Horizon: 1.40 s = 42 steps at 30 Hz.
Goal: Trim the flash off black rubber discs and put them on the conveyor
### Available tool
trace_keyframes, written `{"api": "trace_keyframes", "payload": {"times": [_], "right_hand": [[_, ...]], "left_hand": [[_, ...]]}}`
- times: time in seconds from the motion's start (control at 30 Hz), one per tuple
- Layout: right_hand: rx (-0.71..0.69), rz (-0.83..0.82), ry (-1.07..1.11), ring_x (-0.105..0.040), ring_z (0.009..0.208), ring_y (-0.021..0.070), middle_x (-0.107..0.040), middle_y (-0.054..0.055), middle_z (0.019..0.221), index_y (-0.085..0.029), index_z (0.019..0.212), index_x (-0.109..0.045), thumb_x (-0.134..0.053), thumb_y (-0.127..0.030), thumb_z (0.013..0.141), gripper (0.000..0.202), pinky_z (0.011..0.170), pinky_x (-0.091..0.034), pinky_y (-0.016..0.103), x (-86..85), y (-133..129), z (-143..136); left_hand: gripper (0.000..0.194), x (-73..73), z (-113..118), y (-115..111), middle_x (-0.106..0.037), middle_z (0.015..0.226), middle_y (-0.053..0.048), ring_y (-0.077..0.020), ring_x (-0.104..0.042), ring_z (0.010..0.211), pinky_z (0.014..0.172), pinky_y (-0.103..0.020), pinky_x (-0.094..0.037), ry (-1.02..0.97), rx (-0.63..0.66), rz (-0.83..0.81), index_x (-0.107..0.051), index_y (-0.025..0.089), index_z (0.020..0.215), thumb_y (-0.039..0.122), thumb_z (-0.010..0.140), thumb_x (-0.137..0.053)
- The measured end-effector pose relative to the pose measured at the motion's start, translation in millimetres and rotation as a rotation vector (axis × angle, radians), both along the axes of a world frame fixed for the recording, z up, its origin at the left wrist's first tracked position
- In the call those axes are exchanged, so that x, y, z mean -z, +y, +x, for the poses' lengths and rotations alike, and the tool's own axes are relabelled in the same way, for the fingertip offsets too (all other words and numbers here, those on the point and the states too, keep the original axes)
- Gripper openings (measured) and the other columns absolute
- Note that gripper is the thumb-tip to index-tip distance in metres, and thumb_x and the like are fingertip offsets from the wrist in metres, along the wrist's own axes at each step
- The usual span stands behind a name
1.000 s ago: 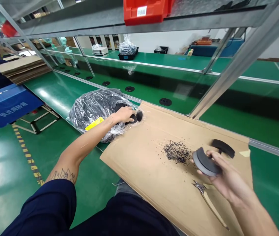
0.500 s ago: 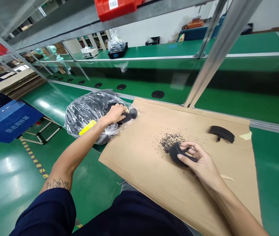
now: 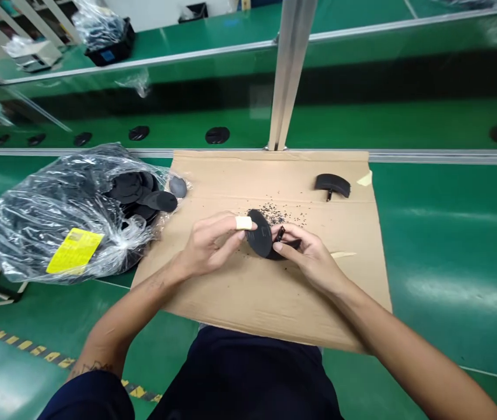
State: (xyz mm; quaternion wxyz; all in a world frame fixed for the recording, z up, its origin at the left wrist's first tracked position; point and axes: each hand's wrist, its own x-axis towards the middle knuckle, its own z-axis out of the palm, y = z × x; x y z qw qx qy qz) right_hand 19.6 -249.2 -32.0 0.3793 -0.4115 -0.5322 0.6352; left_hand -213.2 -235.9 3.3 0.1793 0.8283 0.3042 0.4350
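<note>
1. The black oval disc (image 3: 260,236) is held above the cardboard sheet (image 3: 240,291), tilted nearly on edge, between the two hands. It looks thin, light and fairly stiff, perhaps with a little flex; its rim is judged the best place for a grip, since the smooth face could slip.
2. The disc is pinched at its near-left edge by the left hand (image 3: 207,242), a pale wrap (image 3: 244,223) being worn on one finger.
3. The curved black piece (image 3: 284,251) is pinched by the right hand (image 3: 314,256), close beside the disc; whether the two parts touch is not clearly shown. It seems light but firm. Its body is better gripped than the slim stem (image 3: 279,234), which could be strained if bent.
4. Black crumbs (image 3: 277,213) are scattered behind the disc.
5. Farther off, a second curved piece (image 3: 332,183) is rested on the cardboard.
6. At the left, more discs (image 3: 130,189) are seen at the plastic bag (image 3: 56,204), which looks soft and slippery.
</note>
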Motion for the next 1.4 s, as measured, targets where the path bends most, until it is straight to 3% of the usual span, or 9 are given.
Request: {"api": "trace_keyframes", "payload": {"times": [0.07, 0.13, 0.23, 0.33, 0.43, 0.6, 0.73, 0.9, 1.4], "right_hand": [[-0.032, -0.018, 0.017, -0.068, 0.105, 0.0216, -0.072, 0.005, 0.107, -0.024, 0.115, -0.061, -0.070, -0.043, 0.088, 0.034, 0.095, -0.052, 0.037, -0.1, -2.6, 0.4], [-0.058, -0.050, 0.021, -0.068, 0.098, 0.0198, -0.072, 0.003, 0.099, -0.026, 0.121, -0.055, -0.071, -0.041, 0.088, 0.039, 0.090, -0.053, 0.035, 0.7, -5.2, 0.8], [-0.078, -0.097, 0.010, -0.068, 0.088, 0.0182, -0.070, 0.000, 0.090, -0.026, 0.116, -0.054, -0.077, -0.041, 0.084, 0.042, 0.081, -0.054, 0.032, 3.3, -7.0, 1.0], [-0.043, -0.108, -0.004, -0.065, 0.085, 0.0175, -0.069, 0.002, 0.093, -0.024, 0.114, -0.064, -0.081, -0.044, 0.079, 0.044, 0.078, -0.054, 0.031, 5.5, -6.2, 1.6], [-0.043, -0.117, -0.008, -0.063, 0.085, 0.0169, -0.069, 0.002, 0.096, -0.023, 0.122, -0.069, -0.083, -0.044, 0.077, 0.052, 0.078, -0.054, 0.031, 5.7, -5.1, 3.6], [-0.074, -0.145, 0.049, -0.065, 0.092, 0.0147, -0.071, 0.004, 0.110, -0.024, 0.129, -0.063, -0.084, -0.040, 0.079, 0.057, 0.083, -0.053, 0.028, 3.5, -4.0, 4.9], [0.036, -0.154, 0.027, -0.055, 0.068, 0.0095, -0.063, -0.002, 0.086, -0.022, 0.109, -0.064, -0.082, -0.044, 0.081, 0.040, 0.063, -0.048, 0.023, 2.7, -4.0, 1.2], [0.021, -0.133, -0.073, -0.043, 0.055, 0.0090, -0.048, -0.005, 0.066, -0.019, 0.095, -0.064, -0.075, -0.055, 0.085, 0.038, 0.049, -0.036, 0.024, 3.2, -7.2, -3.1], [0.012, -0.068, -0.135, -0.040, 0.058, 0.0109, -0.046, -0.005, 0.067, -0.020, 0.099, -0.064, -0.070, -0.056, 0.089, 0.037, 0.052, -0.033, 0.026, 4.3, -10.7, -3.7]], "left_hand": [[0.022, 12.6, 10.8, -3.4, -0.073, 0.091, -0.006, -0.0142, -0.068, 0.083, 0.074, -0.026, -0.054, -0.132, 0.056, -0.121, -0.069, 0.016, 0.109, 0.029, 0.103, -0.051], [0.021, 26.3, 17.3, -4.4, -0.071, 0.090, -0.005, -0.0141, -0.068, 0.083, 0.076, -0.025, -0.055, -0.211, 0.047, -0.221, -0.067, 0.016, 0.104, 0.035, 0.100, -0.059], [0.027, 42.3, 24.4, -4.9, -0.070, 0.089, -0.001, -0.0113, -0.069, 0.082, 0.076, -0.021, -0.056, -0.243, -0.020, -0.294, -0.063, 0.018, 0.114, 0.030, 0.091, -0.073], [0.037, 48.9, 29.7, -4.6, -0.073, 0.097, -0.004, -0.0120, -0.071, 0.087, 0.080, -0.022, -0.057, -0.177, 0.022, -0.279, -0.059, 0.018, 0.128, 0.024, 0.093, -0.071], [0.030, 50.1, 31.0, -3.5, -0.075, 0.098, -0.006, -0.0136, -0.070, 0.086, 0.078, -0.024, -0.057, -0.088, 0.030, -0.166, -0.065, 0.017, 0.123, 0.022, 0.093, -0.070], [0.035, 52.5, 28.5, -4.3, -0.074, 0.098, -0.006, -0.0157, -0.069, 0.088, 0.077, -0.027, -0.057, -0.066, -0.055, -0.109, -0.064, 0.019, 0.129, 0.023, 0.095, -0.068], [0.036, 53.9, 26.8, -4.4, -0.075, 0.100, -0.007, -0.0173, -0.068, 0.090, 0.080, -0.030, -0.056, 0.003, -0.113, -0.025, -0.063, 0.020, 0.130, 0.023, 0.094, -0.069], [0.033, 54.7, 23.8, -2.1, -0.073, 0.097, -0.007, -0.0185, -0.065, 0.086, 0.079, -0.033, -0.054, 0.126, -0.186, 0.133, -0.066, 0.022, 0.126, 0.025, 0.093, -0.070], [0.040, 52.2, 27.8, -6.0, -0.069, 0.109, -0.010, -0.0177, -0.069, 0.100, 0.087, -0.030, -0.062, 0.069, -0.082, -0.001, -0.059, 0.016, 0.136, 0.017, 0.096, -0.064]]}}
